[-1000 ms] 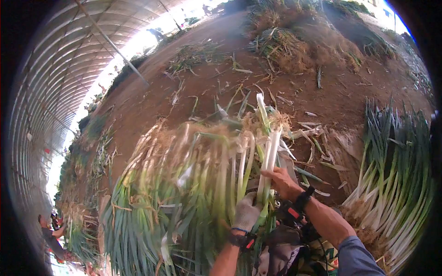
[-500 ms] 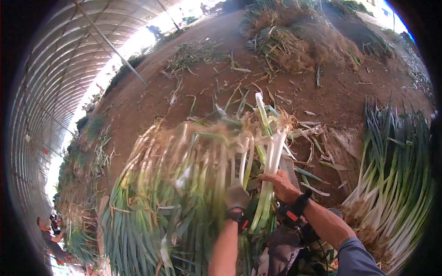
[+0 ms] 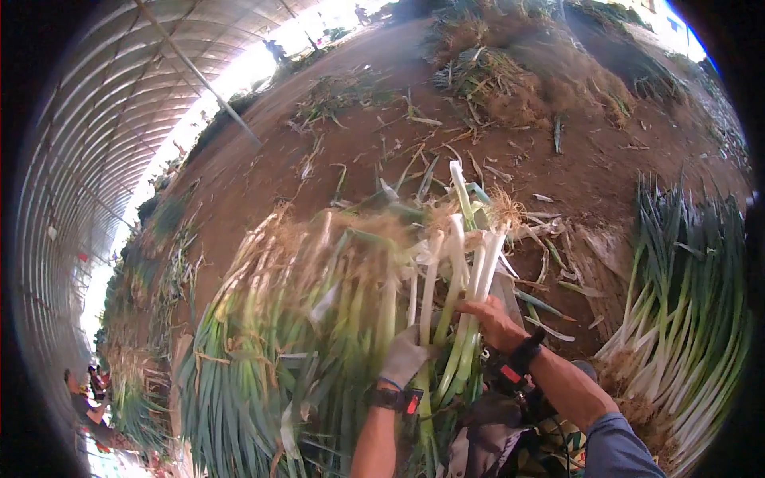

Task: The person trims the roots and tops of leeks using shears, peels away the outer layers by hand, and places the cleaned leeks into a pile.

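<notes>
My left hand (image 3: 405,356), in a pale glove, is closed round a long green onion stalk (image 3: 429,280) whose rooted end points away from me. Just to its right, my bare right hand (image 3: 488,321) is closed round a few thick green onions (image 3: 483,267) with white stems, their hairy roots at the far end. A dense row of unsorted green onions (image 3: 275,334) lies to the left of my left hand, leaves towards me and brown roots away. Peeled outer leaves (image 3: 462,191) lie beyond the stems. Fingertips of the left hand are partly hidden behind the stalk.
A neat pile of cleaned green onions (image 3: 677,295) lies at right. Dirt ground (image 3: 351,151) strewn with leaf scraps stretches ahead to a heap of dry trimmings (image 3: 534,76). A metal pole (image 3: 199,76) leans at upper left; another person (image 3: 88,402) is at lower left.
My left hand has shifted slightly left and is now round a stalk, where it was blurred before. Stems near the right hand have spread apart; the right hand stays almost in place.
</notes>
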Tool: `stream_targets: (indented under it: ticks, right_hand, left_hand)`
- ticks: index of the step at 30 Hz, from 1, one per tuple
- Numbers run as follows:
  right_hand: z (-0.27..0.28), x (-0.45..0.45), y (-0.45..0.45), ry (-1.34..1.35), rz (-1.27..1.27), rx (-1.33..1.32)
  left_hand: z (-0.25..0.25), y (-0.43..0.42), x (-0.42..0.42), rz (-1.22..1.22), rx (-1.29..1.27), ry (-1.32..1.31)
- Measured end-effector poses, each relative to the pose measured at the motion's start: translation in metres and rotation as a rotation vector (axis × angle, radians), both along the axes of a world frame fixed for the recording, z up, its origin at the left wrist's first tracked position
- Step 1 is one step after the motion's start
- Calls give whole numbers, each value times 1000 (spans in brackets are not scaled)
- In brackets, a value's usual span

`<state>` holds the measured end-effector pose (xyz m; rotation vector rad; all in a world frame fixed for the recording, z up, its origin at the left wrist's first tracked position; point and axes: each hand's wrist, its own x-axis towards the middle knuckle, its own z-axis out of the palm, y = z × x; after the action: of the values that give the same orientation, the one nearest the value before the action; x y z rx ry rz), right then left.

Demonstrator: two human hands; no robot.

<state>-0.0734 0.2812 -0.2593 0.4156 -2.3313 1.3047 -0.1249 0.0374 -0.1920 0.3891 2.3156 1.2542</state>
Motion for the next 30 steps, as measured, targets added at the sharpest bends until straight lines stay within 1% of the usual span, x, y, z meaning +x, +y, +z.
stream_targets:
  ticks: [1, 2, 4, 5, 7, 8, 9, 10, 12, 13, 14, 16, 17, 18, 19, 20, 21, 22, 23, 24, 26, 27, 28, 29, 30]
  right_hand:
    - [2, -3, -4, -161, 69, -216]
    - [4, -6, -8, -324, 137, -431]
    - [23, -7, -16, -523, 182, -713]
    - [52, 2, -20, -557, 159, -782]
    - [58, 3, -21, -581, 133, -919]
    - [38, -4, -22, -577, 133, -988]
    - [42, -6, -26, -574, 133, -1059]
    - [47, -4, -26, -626, 132, -1093]
    - [61, 0, -24, -734, 137, -1155]
    - [59, 2, -24, -703, 140, -1045]
    - [56, 3, -21, -668, 141, -934]
    - [64, 4, -23, -664, 152, -929]
    - [68, 3, -25, -694, 162, -1036]
    - [72, 4, -27, -722, 170, -1145]
    - [65, 4, -27, -597, 184, -1002]
    - [54, 3, -26, -470, 195, -857]
    - [54, 4, -26, -414, 196, -788]
    - [55, 4, -26, -357, 192, -720]
    - [57, 5, -25, -375, 190, -723]
    - [64, 4, -26, -417, 184, -740]
    - [63, 1, -26, -526, 160, -796]
    - [62, 2, -26, -534, 153, -793]
    - [62, 3, -26, -542, 146, -791]
    - [62, 3, -25, -491, 153, -745]
    - [61, 3, -24, -494, 152, -752]
  left_hand:
    - [3, 0, 2, -36, 72, 21]
    - [6, 2, 2, -51, 45, 37]
    - [8, 9, 1, -84, -8, 67]
    - [8, 10, 4, -31, 84, 36]
    - [13, 16, 5, 67, 267, -17]
    - [17, 20, 5, 80, 170, -22]
    - [26, 25, 4, 94, 71, -27]
    - [30, 28, 6, 109, -28, -34]
    - [-2, 23, -3, 45, -74, 85]
    - [-6, 22, -3, 9, -100, 143]
    - [-10, 20, 0, -8, -33, 143]
    - [-22, 12, -1, -102, -5, 277]
    - [-29, 8, -3, -153, 8, 342]
    - [-31, 2, -5, -100, 78, 238]
    - [-32, -7, -8, -45, 147, 134]
    - [-33, -14, -12, 47, 82, 116]
    - [-34, -22, -17, 137, 21, 94]
    - [-35, -30, -19, 262, -175, 155]
    - [-37, -38, -21, 390, -370, 217]
    - [-99, -70, -32, 166, -643, 785]
    - [-72, -54, -17, 167, -743, 663]
    - [-62, -48, -11, 164, -792, 601]
    - [-69, -51, -12, 179, -791, 579]
    - [-78, -53, -13, 197, -788, 557]
    - [-78, -51, -15, 215, -782, 537]
